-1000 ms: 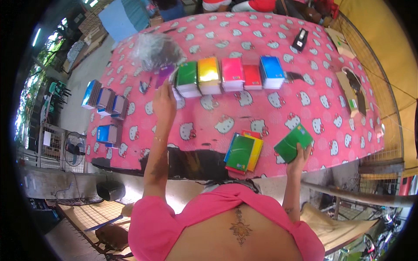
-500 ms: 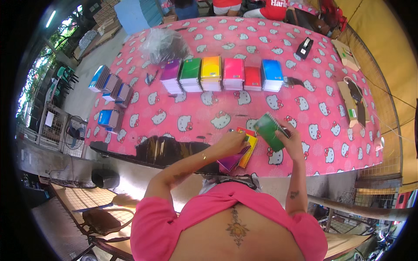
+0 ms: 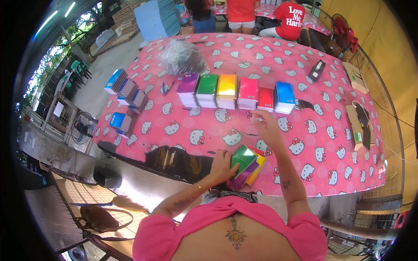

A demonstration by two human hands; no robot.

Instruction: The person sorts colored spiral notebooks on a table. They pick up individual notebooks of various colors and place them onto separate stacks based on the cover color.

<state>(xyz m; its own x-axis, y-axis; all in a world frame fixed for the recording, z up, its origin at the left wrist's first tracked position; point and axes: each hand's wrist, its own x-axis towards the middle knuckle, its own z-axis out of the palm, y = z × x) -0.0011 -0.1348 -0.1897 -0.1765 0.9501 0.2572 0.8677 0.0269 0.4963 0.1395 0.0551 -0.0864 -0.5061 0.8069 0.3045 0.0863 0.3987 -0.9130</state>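
1. Your left hand is at the left edge of a green notebook, thumb on its cover and fingers bent along its side; I cannot tell whether they close beneath it.
2. Your right hand is raised over the cloth near the red stack, fingers curled; whether its fingertips press together or pinch anything, I cannot tell.
3. Under the green notebook, at the table edge before you, lie a purple notebook, a yellow notebook and a red notebook, overlapping at angles.
4. Beyond your hands, left to right, stand the purple stack, green stack, yellow stack, pink stack, that shorter red one, and the blue stack.
5. Well to your left are more blue-covered notebooks; a clear plastic bag sits behind the row's left end.
6. The pink tablecloth beneath everything bears white cat heads.
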